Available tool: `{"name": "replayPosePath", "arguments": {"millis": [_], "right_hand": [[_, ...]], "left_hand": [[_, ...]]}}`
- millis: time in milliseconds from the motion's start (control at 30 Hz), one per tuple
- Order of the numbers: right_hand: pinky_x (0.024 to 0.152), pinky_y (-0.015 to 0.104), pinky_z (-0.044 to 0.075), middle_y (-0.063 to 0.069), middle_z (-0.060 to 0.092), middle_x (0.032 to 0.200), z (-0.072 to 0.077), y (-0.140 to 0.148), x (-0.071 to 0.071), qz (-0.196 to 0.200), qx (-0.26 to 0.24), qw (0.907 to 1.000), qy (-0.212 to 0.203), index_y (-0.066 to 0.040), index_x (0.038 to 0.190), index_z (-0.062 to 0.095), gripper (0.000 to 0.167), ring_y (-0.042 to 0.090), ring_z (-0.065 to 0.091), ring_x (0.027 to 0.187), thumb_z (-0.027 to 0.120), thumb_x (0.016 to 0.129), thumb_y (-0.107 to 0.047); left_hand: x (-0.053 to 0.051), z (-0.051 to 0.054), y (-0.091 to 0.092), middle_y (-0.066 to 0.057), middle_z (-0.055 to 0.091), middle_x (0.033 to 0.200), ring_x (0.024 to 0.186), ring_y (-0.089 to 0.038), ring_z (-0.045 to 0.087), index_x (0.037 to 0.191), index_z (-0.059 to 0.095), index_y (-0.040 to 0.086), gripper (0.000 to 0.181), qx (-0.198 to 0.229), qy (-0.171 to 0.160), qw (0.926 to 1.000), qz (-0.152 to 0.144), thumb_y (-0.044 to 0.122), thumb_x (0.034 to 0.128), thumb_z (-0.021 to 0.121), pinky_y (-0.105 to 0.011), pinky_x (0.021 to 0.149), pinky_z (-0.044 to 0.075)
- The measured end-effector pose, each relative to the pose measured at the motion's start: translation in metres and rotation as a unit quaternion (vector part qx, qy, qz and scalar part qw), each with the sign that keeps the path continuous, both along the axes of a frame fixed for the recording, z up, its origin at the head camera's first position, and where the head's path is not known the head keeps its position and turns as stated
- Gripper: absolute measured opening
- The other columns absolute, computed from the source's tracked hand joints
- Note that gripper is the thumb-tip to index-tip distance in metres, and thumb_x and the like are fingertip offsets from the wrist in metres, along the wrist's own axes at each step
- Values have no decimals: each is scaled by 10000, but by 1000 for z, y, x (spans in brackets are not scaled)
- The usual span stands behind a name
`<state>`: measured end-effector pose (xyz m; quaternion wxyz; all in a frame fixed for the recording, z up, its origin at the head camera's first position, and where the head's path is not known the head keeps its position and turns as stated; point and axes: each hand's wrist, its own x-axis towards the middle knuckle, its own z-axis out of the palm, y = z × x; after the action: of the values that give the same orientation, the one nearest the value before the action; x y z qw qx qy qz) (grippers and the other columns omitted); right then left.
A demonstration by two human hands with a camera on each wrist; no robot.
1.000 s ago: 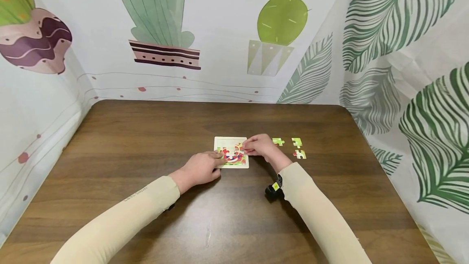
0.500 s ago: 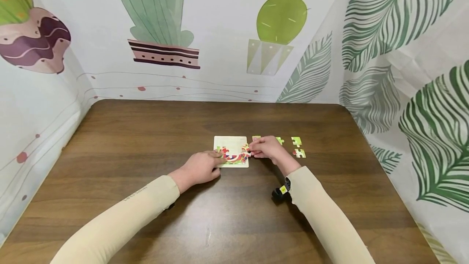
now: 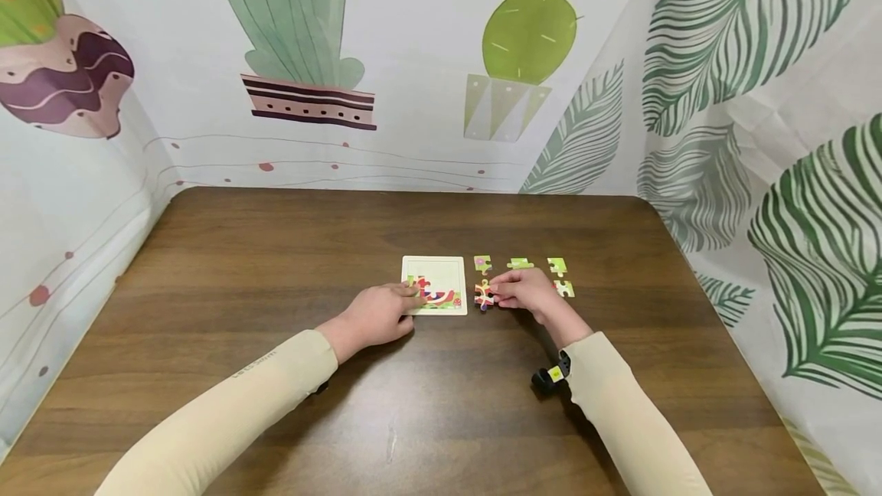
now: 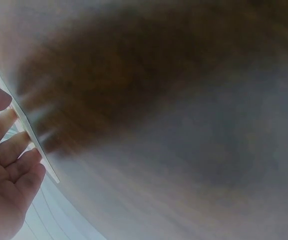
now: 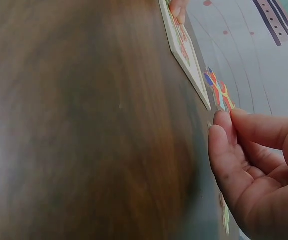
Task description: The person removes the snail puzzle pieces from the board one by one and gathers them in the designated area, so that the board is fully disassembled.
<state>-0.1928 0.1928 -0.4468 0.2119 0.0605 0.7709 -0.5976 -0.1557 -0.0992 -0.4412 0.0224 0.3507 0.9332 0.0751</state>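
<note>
In the head view a square, pale puzzle tray (image 3: 444,267) lies on the table, with joined red, white and green puzzle pieces (image 3: 441,298) along its lower part. My left hand (image 3: 377,314) rests on the tray's left side, its fingertips over the pieces there. Seen from the left wrist, those fingers (image 4: 11,150) reach onto the tray's edge. Just right of the tray, my right hand (image 3: 532,294) pinches a red, yellow and blue puzzle piece (image 3: 484,295) between thumb and fingertips. The right wrist view has this puzzle piece (image 5: 219,91) tilted up, apart from the tray.
Loose puzzle pieces lie to the right: a green one with a pink spot (image 3: 481,262), a green one (image 3: 520,262), another at the upper right (image 3: 556,265) and a partly covered one (image 3: 564,288). Behind the brown table (image 3: 310,243) hangs a printed cloth (image 3: 427,60).
My right hand has drawn the pinched puzzle piece out of the tray and carried it right, turning it. The pink-spotted piece has come into sight. My left hand has stayed put.
</note>
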Motion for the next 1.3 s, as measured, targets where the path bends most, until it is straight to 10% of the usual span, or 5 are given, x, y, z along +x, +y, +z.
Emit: {"name": "replayPosePath", "arguments": {"millis": [1300], "right_hand": [[685,187,596,-71,698,787,30,61,-16,607,1109,9914,-325,211,1232,606,328,10,661,695,616,977,5]], "left_hand": [[0,0,1,-134,662,1407,1302,-302,653,1326,703,104,418,107,-40,9999,25,199,924,638,-439,1049,547]]}}
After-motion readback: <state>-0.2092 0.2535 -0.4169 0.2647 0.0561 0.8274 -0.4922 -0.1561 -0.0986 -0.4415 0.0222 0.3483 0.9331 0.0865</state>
